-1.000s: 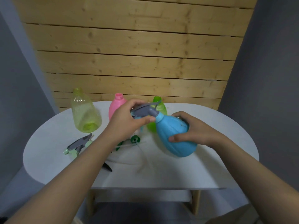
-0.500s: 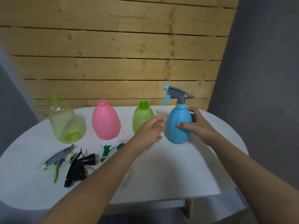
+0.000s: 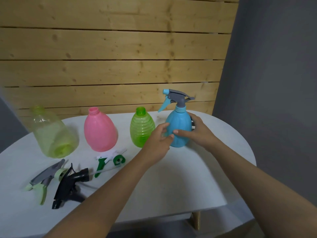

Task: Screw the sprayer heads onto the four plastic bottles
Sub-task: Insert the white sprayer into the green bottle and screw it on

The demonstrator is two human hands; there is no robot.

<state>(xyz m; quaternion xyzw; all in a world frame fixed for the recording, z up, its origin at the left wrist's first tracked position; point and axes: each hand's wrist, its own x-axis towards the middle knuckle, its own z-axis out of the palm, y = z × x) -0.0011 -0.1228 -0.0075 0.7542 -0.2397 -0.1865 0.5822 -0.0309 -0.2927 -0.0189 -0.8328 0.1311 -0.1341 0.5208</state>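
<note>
Your fingers on the right hand wrap around the blue bottle and hold it, just like half a second ago. Your left hand has moved closer, and its loosely curled fingers now touch the bottle's side. On the white worktop the blue bottle stands upright with its grey sprayer head on. The clear yellow bottle, pink bottle and green bottle stand open. Three loose sprayer heads lie in front: black, grey-green, white-green.
</note>
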